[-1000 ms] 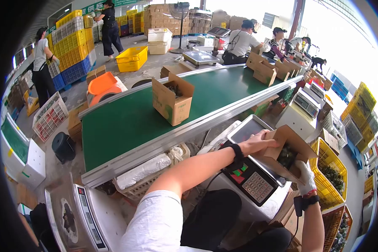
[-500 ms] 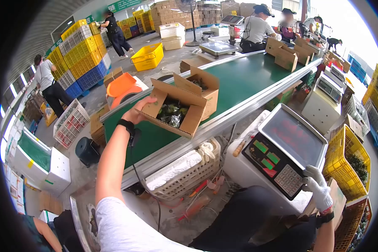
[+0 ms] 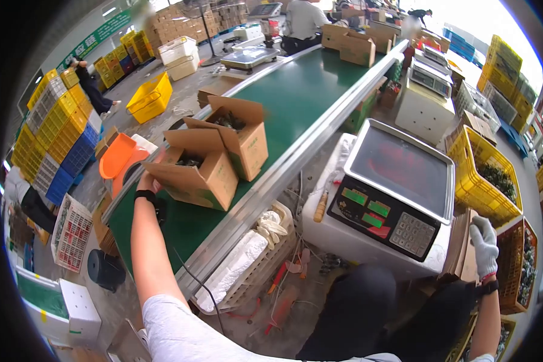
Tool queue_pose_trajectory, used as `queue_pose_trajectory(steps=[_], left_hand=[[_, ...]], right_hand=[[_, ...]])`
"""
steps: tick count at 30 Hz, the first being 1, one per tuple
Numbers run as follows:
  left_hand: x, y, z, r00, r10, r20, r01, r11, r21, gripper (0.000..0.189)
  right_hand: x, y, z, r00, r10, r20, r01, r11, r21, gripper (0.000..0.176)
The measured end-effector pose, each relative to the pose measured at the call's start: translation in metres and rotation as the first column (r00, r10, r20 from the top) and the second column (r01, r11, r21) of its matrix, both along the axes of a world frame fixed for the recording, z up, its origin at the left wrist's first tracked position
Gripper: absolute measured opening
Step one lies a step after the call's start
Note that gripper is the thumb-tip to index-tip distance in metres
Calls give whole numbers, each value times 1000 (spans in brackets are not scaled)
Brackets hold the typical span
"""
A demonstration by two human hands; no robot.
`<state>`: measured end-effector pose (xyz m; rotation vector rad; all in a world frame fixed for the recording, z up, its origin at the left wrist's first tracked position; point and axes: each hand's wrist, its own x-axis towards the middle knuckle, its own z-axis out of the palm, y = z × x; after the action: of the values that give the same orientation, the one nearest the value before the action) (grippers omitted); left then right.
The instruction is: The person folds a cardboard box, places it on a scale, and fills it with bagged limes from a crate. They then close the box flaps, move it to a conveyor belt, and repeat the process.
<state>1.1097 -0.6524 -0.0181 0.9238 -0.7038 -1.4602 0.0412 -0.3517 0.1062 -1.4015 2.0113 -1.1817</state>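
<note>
The box (image 3: 199,178) has come off the scale (image 3: 398,181) and now sits on the green surface (image 3: 295,90), just beside a second box (image 3: 241,136). The left hand (image 3: 149,182) still grips its rear corner. The gloved right hand (image 3: 484,244) rests open beside the scale.

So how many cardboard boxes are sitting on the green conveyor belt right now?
4 clearly on the conveyor belt: the near box, gripped by the left hand; a second box just behind it; and two far boxes at the belt's far end. More may be hidden there.
</note>
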Motion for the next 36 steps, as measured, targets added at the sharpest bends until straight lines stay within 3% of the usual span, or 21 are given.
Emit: queue_pose_trajectory(steps=[2,3,4,5,6,7,8,9,10,12,14,16,17,19,21,24,27,29,32,34,36], left_hand=[[-48,24,10,966,59,250,-6,978,-208,38],[-52,40,25,932,80,354,-33,990,-137,38],[-55,44,22,859,429,279,-453,891,23,38],[-60,59,40,811,495,312,-430,866,-255,34],[10,37,41,951,163,262,-69,941,-332,29],[-57,77,77,369,779,507,-779,557,-289,27],[-69,80,93,153,912,382,-819,333,-467,27],[-119,126,107,190,907,377,-808,362,-465,27],[-252,136,175,239,955,175,-784,296,-545,25],[-320,152,183,650,733,200,-503,613,-609,21],[-496,200,205,909,292,299,-108,854,-509,24],[-643,254,225,784,-303,542,510,812,-283,27],[-692,267,228,579,-611,540,766,635,-103,36],[-787,274,189,208,-907,366,972,235,30,49],[-880,272,134,54,-921,385,981,121,152,64],[-985,260,73,-63,-915,398,882,136,452,72],[-1049,250,-17,22,-858,513,869,271,415,74],[-1036,254,18,59,-906,420,881,245,405,67],[-1026,253,22,110,-964,242,894,202,400,62],[-1021,256,25,120,-921,371,881,271,388,64],[-1016,242,49,78,-955,285,877,201,435,71]], right_hand=[[-75,19,-35,975,-129,-178,128,992,-20,40],[-99,39,-46,844,-239,-480,306,950,65,49],[-121,59,-51,623,-266,-736,491,865,102,59],[-125,74,-47,639,-269,-721,609,749,260,79],[-133,87,-52,655,-259,-710,659,656,368,86],[-147,96,-61,718,-228,-657,638,593,492,89],[-153,102,-67,785,-202,-586,589,536,605,92],[-149,107,-73,745,-232,-625,630,550,548,93],[-144,108,-75,706,-254,-661,662,569,489,94],[-141,112,-72,704,-333,-628,680,573,458,94],[-150,116,-72,699,-404,-591,692,590,415,93],[-159,117,-81,735,-478,-482,667,639,383,92],[-160,119,-78,743,-487,-459,664,628,406,92],[-159,122,-81,735,-511,-445,668,657,350,89],[-162,124,-81,745,-545,-384,664,659,352,86],[-174,130,-90,760,-561,-328,649,688,324,80],[-177,131,-86,773,-531,-347,629,717,302,76],[-164,127,-72,766,-522,-374,633,713,301,76],[-158,128,-49,674,-541,-504,664,742,92,67],[-170,131,-27,810,-530,-252,531,844,-69,54],[-147,138,45,875,-453,-169,440,891,-112,46]])
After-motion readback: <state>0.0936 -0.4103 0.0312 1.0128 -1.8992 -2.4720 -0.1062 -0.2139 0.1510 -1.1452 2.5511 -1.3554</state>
